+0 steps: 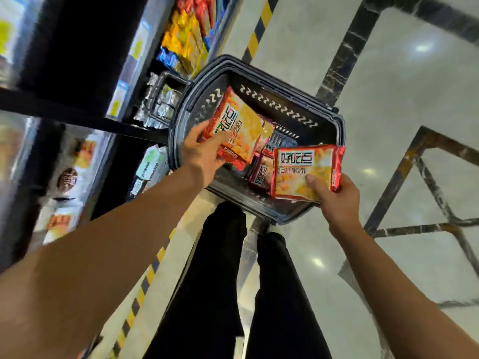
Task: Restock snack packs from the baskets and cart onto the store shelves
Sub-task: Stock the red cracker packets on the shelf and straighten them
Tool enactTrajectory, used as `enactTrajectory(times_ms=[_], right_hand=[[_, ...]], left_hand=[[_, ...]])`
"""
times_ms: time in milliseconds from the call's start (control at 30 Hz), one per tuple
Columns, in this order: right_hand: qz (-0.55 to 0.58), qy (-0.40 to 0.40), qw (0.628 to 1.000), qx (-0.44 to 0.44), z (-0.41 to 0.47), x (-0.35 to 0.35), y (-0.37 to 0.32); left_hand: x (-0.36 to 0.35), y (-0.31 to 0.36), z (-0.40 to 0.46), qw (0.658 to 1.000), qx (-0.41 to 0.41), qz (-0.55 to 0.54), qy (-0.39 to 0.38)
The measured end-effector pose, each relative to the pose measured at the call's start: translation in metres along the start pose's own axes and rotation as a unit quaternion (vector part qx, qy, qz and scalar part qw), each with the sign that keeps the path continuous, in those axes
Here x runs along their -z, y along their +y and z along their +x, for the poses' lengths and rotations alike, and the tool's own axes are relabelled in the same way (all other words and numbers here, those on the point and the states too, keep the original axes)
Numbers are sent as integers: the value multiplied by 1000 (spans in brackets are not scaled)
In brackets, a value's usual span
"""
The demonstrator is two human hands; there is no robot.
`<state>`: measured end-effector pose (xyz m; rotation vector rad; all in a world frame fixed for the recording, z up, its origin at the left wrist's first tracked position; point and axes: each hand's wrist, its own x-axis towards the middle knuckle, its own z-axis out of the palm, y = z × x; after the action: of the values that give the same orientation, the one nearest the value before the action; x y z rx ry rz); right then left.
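Nearest the camera, the person's dark trouser legs [223,281] are standing on the pale floor [388,125], with both bare forearms reaching forward over a dark plastic basket [334,141]. The right hand [337,200] is pinching a red-and-yellow snack pack [305,172] by its near edge, thumb on top, at the basket's near right rim. The left hand [204,151] is gripping a second matching pack [238,125] by its lower corner, holding it tilted above the basket's left side. Between the two, a third pack [260,174] is lying inside the basket, partly covered; whether more lie beneath it cannot be told. The step in hand appears to be lifting packs out of the basket; the next move would call for swinging both packs left to the store shelves [124,104] and finding the matching row. The shelves are running along the left edge, blurred, so their labels and free slots are hard to make out; yellow packets [181,37] are showing on a farther tier. No cart is identifiable.
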<state>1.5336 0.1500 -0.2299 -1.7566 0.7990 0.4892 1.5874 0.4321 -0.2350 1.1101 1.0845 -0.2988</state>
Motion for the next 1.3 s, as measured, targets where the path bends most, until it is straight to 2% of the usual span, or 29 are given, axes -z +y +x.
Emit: enactTrajectory(times_ms=[133, 200, 267, 400, 533, 733, 900, 1000, 1167, 1300], right_hand=[[36, -29, 999, 18, -35, 17, -43], [47, -41, 998, 30, -53, 23, -63], [59, -61, 996, 39, -72, 31, -83], [60, -104, 990, 70, -115, 48, -118], [58, -153, 981, 106, -160, 62, -149], [63, -206, 965, 152, -219, 63, -189], [38, -248, 945, 208, -263, 43, -222], [31, -277, 929, 243, -288, 24, -238], [31, -326, 906, 267, -329, -20, -257], [8, -354, 875, 330, -363, -57, -269]], left_hand=[[8, 14, -65, 997, -4, -61, 46], [11, 21, -97, 993, -10, -109, 35], [17, 30, -128, 988, -26, -144, 57], [24, 45, -201, 972, -41, -230, 10], [46, 53, -270, 953, -88, -286, 38], [94, 62, -371, 955, -197, -213, 64], [142, 73, -432, 949, -251, -120, 148], [171, 83, -461, 934, -274, -81, 215], [219, 94, -495, 907, -305, -89, 276], [258, 103, -520, 882, -329, -50, 333]])
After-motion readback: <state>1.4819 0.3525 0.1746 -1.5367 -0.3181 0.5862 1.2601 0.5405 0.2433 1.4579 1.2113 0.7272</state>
